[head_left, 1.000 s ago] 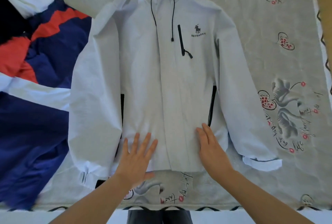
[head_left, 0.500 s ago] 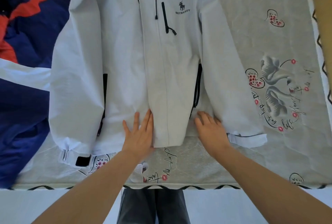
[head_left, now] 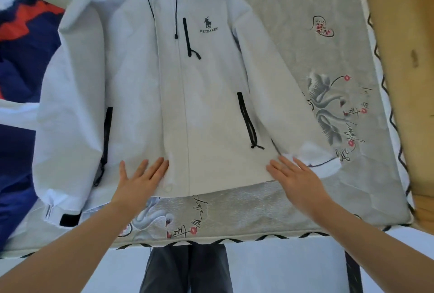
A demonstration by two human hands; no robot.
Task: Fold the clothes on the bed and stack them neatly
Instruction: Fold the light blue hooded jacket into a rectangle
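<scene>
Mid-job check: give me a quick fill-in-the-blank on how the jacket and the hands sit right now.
The white jacket lies front side ____ on the bed.
Both the left hand and the right hand rest ____ on its hem.
The jacket's sleeves are not yet ____.

Missing words: up; flat; folded

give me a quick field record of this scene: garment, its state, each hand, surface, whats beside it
garment: white hooded jacket, black zips and chest logo
state: spread flat, front up, closed, sleeves out to both sides, not folded
left hand: flat, fingers straight, on the hem left of the front placket
right hand: flat, fingers straight, at the hem's right corner near the sleeve cuff
surface: grey mattress with swan and flower print
beside: navy, red and white garment at the jacket's left
</scene>
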